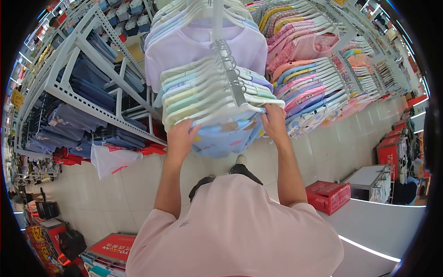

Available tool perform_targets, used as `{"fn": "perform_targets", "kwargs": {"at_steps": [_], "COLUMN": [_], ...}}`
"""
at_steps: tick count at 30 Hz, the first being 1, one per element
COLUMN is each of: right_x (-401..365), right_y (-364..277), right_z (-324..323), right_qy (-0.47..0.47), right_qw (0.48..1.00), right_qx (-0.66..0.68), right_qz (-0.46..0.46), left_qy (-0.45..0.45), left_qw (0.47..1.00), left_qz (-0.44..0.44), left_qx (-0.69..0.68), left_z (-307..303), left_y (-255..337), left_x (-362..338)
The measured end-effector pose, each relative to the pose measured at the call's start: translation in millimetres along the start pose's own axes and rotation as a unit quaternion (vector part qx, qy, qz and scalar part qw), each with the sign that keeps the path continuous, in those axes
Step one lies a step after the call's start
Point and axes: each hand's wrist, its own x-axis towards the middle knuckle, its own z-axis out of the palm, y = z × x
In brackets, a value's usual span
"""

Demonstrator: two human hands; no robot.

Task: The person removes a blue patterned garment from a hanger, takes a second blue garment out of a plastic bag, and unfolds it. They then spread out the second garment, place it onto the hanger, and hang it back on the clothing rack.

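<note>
A light blue printed shirt hangs on a white hanger at the front end of a metal rail. My left hand is closed on its left shoulder, thumb along the fabric near the hanger's end. On the other shoulder, my right hand pinches the cloth beside the hanger tip. Right behind it are several pale green, yellow and blue shirts on white hangers. Farther back, a lilac shirt faces me.
To the left stands a white metal rack of dark blue clothes, with a white plastic bag hanging low. Pink and multicoloured garments line the rails on the right. A red box sits behind my right arm, above the tiled floor.
</note>
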Motion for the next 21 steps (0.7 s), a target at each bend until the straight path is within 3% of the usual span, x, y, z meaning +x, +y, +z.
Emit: {"fn": "perform_targets", "kwargs": {"at_steps": [2,11,20,21], "right_x": [4.7,-1.5,-9.6,-11.7], "right_y": [-2.9,-5.5,-2.9,1.0], "right_z": [4.4,5.2,17.1,18.2], "right_qy": [0.011,0.007,0.076,0.103], "right_qw": [1.000,1.000,0.994,0.992], "right_qx": [-0.009,0.001,0.017,0.022], "right_qz": [0.001,0.029,0.071,0.074], "left_qy": [-0.025,0.016,0.073,0.051], "left_qw": [0.999,1.000,0.996,0.996], "left_qz": [-0.010,0.020,0.029,-0.022], "left_qx": [0.027,-0.006,-0.030,-0.075], "left_z": [1.0,5.8,12.3,10.9], "left_y": [-4.9,-7.2,-20.5,-26.2], "left_x": [6.4,0.8,-5.7,-8.2]}}
